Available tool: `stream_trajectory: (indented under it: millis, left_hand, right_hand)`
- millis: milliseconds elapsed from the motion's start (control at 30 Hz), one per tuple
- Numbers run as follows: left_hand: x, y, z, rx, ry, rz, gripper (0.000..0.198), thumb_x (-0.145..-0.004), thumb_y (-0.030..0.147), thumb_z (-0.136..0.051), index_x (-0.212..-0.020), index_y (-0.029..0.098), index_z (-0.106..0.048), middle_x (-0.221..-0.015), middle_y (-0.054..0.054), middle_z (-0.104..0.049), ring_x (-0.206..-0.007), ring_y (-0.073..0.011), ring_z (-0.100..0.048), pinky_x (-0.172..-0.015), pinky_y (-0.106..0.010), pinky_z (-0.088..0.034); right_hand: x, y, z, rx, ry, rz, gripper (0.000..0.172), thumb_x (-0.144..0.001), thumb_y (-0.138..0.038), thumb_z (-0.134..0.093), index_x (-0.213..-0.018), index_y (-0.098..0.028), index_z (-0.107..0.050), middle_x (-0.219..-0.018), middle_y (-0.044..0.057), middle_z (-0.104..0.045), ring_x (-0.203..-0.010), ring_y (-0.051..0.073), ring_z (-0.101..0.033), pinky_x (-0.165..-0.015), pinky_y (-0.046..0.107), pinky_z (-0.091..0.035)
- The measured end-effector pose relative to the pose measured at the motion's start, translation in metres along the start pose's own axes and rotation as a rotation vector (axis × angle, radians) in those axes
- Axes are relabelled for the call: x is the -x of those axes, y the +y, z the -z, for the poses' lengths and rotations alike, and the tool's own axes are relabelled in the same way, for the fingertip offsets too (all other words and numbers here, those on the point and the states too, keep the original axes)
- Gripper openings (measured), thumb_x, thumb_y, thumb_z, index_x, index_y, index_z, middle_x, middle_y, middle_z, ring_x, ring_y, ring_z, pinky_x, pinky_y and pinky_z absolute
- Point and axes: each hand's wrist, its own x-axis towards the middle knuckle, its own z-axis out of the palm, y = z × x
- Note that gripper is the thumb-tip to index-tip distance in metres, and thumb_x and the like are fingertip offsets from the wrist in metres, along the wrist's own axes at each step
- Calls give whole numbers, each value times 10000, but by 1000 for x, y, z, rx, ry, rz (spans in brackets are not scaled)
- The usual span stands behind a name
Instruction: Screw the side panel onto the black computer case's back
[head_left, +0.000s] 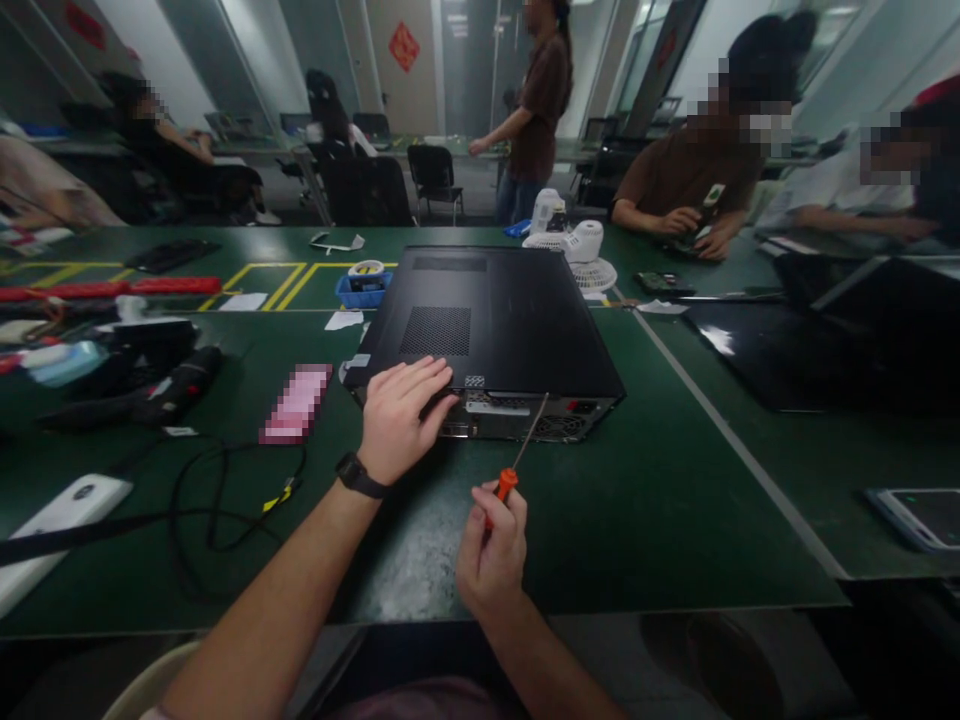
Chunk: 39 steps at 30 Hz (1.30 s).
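Note:
A black desktop computer case [525,310] lies on its side on the green table, its rear panel with ports, fan grille and power socket turned toward me. My left hand [405,415] rests on the case's near left edge, fingers stretched over the top panel and thumb pointing right. In my right hand [495,550] is a screwdriver [507,486] with an orange handle, held in closed fingers. Its long shaft slants up and right, and the tip appears at the upper edge of the rear panel; whether it touches a screw is too small to tell.
Left of the case are a pink phone-like item [298,403], a black cable [217,500] and a white power bank-like slab [67,530]. Behind stand a blue basket [362,291] and a white fan [574,245]. A co-worker [686,190] handles a part across the table.

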Motion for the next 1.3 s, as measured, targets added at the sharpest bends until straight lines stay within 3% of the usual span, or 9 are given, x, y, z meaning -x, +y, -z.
stream_trajectory:
  millis: [433, 1300]
  left_hand:
    - [0, -3, -3, 53, 27, -11, 287, -963, 304, -677, -1242, 247, -716, -1314, -59, -743, -1260, -250, -686, -1095, -468, -455]
    - [0, -5, -5, 174, 12, 11, 283, -993, 289, -612, -1254, 251, -716, -1321, -74, -739, -1278, -265, -673, -1118, -493, -436]
  right_hand:
    - [0, 3, -4, 81, 57, -1, 334, -963, -67, -516, -1265, -190, -584, -1120, 127, -642, -1013, 207, -684, -821, 361, -631]
    - [-3, -3, -7, 269, 4, 89, 299, -961, -90, -514, -1227, -194, -603, -1106, 115, -662, -981, 198, -711, -805, 332, -622]
